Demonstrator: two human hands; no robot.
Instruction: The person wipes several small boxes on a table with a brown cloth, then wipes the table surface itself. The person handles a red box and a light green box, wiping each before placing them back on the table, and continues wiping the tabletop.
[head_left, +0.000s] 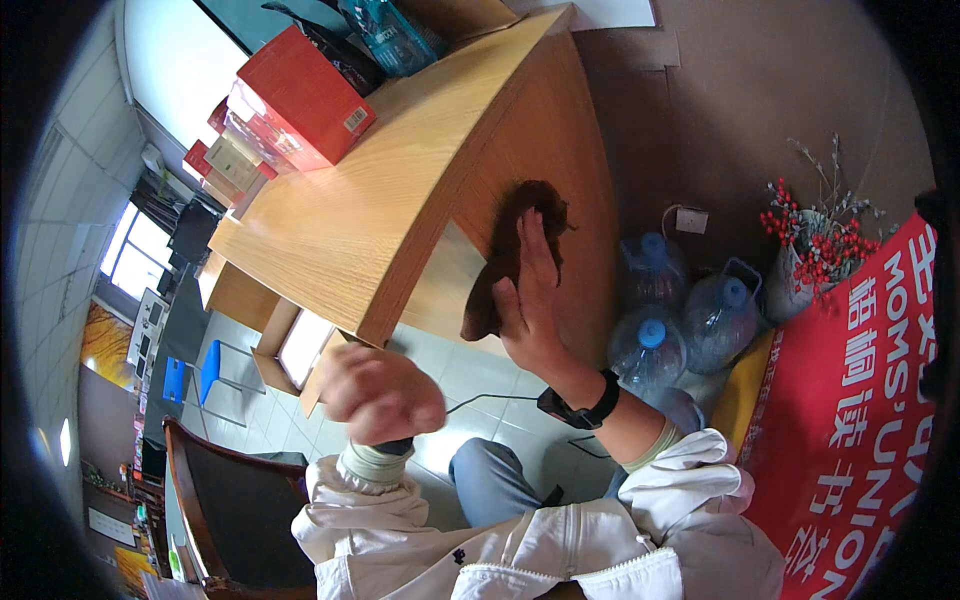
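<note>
My right hand (534, 300), with a black band on its wrist, lies with extended fingers over a dark brown cloth (484, 304). The cloth is against the wooden side panel (585, 225) of a desk, and part of it hangs past the palm to the left. Motion blurs my left hand (382, 394), which is curled into a fist just below the near corner of the desktop (337, 247). Nothing shows in that fist, though its palm side is hidden.
Red box (307, 97) and teal packet (394, 37) stand on the desk. Several clear plastic water jugs (651, 352), a vase with red berries (799, 262) and a red printed banner (840, 405) are at right. An open carton (300, 349), dark chair (232, 510) and floor cable (491, 396) lie left and below.
</note>
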